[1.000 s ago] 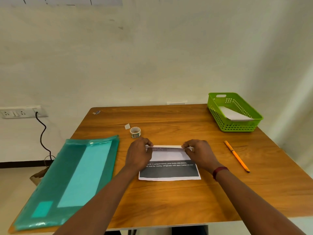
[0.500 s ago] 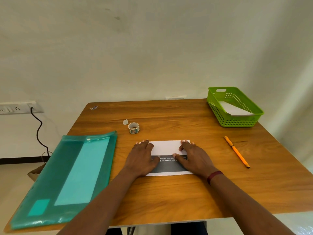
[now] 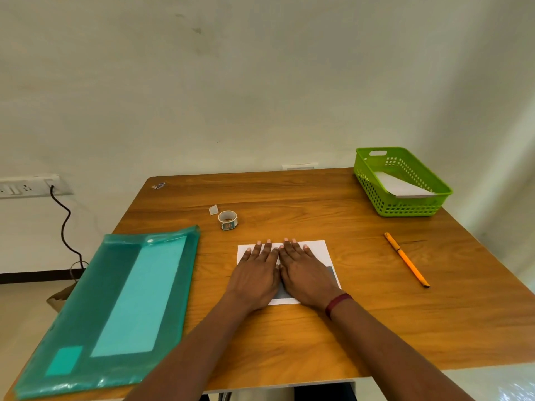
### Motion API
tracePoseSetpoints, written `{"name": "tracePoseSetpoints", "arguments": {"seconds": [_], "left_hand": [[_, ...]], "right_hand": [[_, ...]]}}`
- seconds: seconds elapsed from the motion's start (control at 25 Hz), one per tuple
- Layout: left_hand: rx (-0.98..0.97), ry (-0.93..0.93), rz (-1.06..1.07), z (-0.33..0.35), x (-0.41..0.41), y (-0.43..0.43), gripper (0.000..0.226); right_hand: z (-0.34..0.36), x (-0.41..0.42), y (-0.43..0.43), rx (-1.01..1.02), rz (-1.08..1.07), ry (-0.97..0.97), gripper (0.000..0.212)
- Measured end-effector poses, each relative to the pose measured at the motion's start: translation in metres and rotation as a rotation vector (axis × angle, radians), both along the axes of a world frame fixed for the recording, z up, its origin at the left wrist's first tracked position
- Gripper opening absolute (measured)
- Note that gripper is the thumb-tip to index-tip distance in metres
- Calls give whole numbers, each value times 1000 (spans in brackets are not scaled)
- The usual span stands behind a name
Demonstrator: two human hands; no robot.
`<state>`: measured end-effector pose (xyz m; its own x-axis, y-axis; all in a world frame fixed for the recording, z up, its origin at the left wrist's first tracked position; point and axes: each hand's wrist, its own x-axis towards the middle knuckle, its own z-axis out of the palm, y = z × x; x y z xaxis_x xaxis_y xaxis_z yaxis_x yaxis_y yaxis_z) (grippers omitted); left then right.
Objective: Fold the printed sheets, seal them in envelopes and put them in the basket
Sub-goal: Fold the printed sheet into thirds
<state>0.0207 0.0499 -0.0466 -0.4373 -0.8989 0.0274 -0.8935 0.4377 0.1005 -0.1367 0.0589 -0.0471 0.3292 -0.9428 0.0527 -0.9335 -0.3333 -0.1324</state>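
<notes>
Both hands are flat on the paper here. The left hand (image 3: 256,274) and the right hand (image 3: 305,274) lie side by side, palms down, meeting at the middle of the folded sheet (image 3: 318,250). Fingers are straight and slightly fanned, pressing down on the paper, gripping nothing. The fingertips reach almost to the sheet's far edge. The sheet sits on the wooden table (image 3: 289,198), near the front and about centre. Its top layer is white, and a dark printed band (image 3: 332,275) peeks out at the near right, just beside the right hand. A dark red wristband (image 3: 337,304) circles the right wrist.

Off to the far right corner stands the green basket (image 3: 405,210), with 1 white envelope (image 3: 401,187) leaning inside it. Between basket and sheet, an orange pen (image 3: 406,259) lies at an angle, well apart from both. Beyond the hands sits a small roll of tape (image 3: 227,220), with a tiny scrap of paper (image 3: 213,210) just beside it. On the left, a big teal plastic folder (image 3: 115,299) lies along the table's edge. Lighter panels show through it. On the wall at left, a socket strip (image 3: 26,188) has a black cable (image 3: 65,227) hanging down.
</notes>
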Motion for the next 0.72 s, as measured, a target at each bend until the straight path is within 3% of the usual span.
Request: {"name": "tracePoseSetpoints", "arguments": {"seconds": [0.28, 0.48, 0.72], "left_hand": [[77, -43, 145, -5, 14, -8, 76], [93, -18, 228, -8, 21, -14, 80], [75, 7, 214, -13, 27, -17, 80]], "right_hand": [[-2, -23, -1, 80, -82, -31, 100], [3, -41, -4, 127, -146, 30, 83], [2, -46, -8, 135, -115, 61, 84]]}}
